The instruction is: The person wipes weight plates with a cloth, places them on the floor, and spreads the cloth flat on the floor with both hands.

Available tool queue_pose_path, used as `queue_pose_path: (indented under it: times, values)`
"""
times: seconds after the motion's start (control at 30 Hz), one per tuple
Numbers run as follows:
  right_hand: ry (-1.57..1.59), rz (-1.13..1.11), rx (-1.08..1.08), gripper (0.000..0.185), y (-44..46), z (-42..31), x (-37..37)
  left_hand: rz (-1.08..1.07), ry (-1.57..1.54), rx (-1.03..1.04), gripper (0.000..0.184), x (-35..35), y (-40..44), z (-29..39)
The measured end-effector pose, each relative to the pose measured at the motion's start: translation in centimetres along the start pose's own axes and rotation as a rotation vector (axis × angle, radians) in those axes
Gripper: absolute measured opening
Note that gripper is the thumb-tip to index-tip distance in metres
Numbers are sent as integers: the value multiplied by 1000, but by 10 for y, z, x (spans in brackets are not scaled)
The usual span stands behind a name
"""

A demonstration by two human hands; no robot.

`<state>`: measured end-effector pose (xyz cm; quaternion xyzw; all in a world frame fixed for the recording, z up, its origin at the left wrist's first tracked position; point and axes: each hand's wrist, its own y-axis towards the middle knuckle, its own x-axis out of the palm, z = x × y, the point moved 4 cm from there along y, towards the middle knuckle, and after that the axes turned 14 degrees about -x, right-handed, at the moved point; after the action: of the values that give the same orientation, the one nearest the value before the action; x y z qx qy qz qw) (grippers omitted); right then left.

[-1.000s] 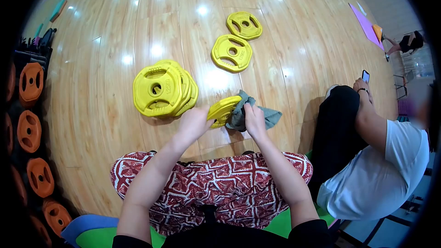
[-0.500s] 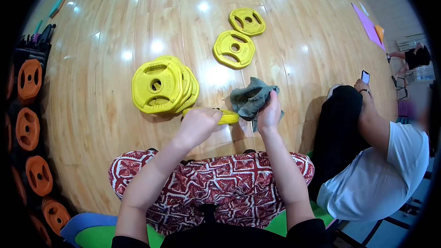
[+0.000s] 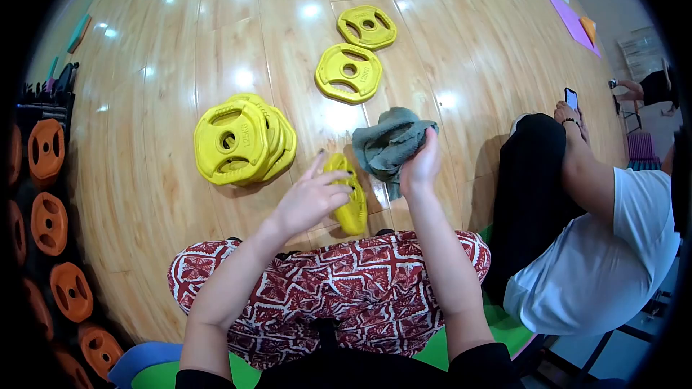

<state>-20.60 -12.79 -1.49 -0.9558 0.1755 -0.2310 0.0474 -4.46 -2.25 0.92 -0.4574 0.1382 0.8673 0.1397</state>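
One yellow plate [image 3: 351, 215], edge up, perhaps touches open left hand [image 3: 305, 205]; right hand [image 3: 422, 168] grips cloth [image 3: 388, 145].

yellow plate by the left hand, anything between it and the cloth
Nothing visible stands between the yellow plate and the cloth in the right hand; only floor shows there. The left hand is at the plate's other side.

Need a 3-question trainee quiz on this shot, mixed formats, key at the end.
1. True or false: the right hand holds the cloth.
2. Besides the stack and the tilted plate by the left hand, how many flat yellow plates lie on the floor? A) one B) two C) four
3. Fill in: the seated person in the white shirt holds a ____.
Key: 1 true; 2 B; 3 phone
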Motion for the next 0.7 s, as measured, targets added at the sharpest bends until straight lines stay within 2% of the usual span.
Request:
queue_pose_path:
  times: [0.07,0.1,0.17,0.2,0.23,0.3,0.33,0.37,0.43,0.47,0.5,0.57,0.6,0.67,0.7]
  values:
    - [23,-12,-8,35,7,-2,-4,-30,105,-184,32,0,0,-14]
    - [41,-29,-15,35,9,-4,-6,-35,109,-181,32,3,0,-14]
    - [64,-48,-21,35,10,-2,-6,129,-489,-660,61,14,-3,-40]
    - [34,-24,-11,35,6,0,-5,139,-607,-634,76,37,-10,-58]
    - [4,-3,-2,35,4,1,-3,140,-600,-635,76,35,-10,-63]
    - [-4,9,13,35,2,8,-4,75,-1581,-1091,75,50,-19,-83]
    - [-20,17,26,34,3,11,-4,27,-1535,-1092,63,56,-21,-85]
    - [-21,13,28,34,5,12,-5,31,-1536,-1093,63,59,-23,-88]
    - [-52,-43,15,34,2,7,-5,-42,-1649,-1195,51,55,-20,-73]
    - [-78,-17,-12,35,0,4,-4,-98,-1466,-1196,45,43,-15,-63]
    - [-81,-16,-15,35,-3,4,-4,-100,-1469,-1194,45,42,-14,-62]
    - [-496,-203,-206,36,-13,0,1,-199,-1352,-1170,37,42,-13,-60]
    - [-527,-349,-146,36,-21,12,2,-197,-1354,-1168,37,44,-13,-63]
    - [-685,-744,-547,33,-51,24,27,-123,-1480,-1161,37,52,-18,-72]
    - [-909,-1122,-514,44,-64,29,38,-119,-1485,-1162,37,52,-19,-74]
